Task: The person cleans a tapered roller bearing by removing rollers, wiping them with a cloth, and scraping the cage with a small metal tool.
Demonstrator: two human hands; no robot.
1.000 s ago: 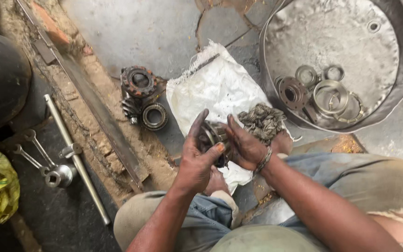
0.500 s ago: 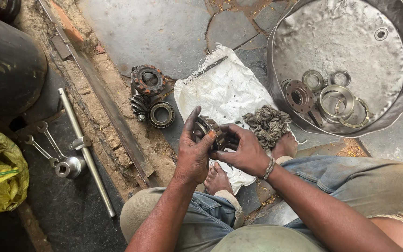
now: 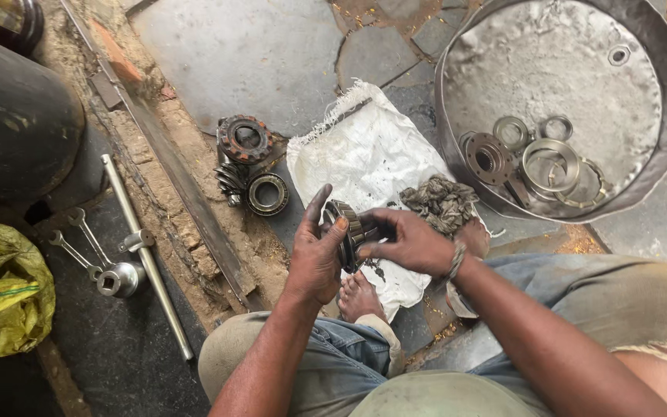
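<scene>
greasy tapered bearing (image 3: 347,232), held upright, mid-air

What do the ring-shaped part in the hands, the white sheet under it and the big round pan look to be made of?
Ring-shaped part: looks like steel, dark and greasy, with ribbed rollers around it, probably a bearing. White sheet: seems woven plastic sacking, going by its frayed edge and creases. Round pan: sheet metal, dull grey, dented and stained.

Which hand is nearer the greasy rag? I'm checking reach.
Right. The right hand is just beside the greasy rag; the left hand is farther, across the bearing.
</scene>
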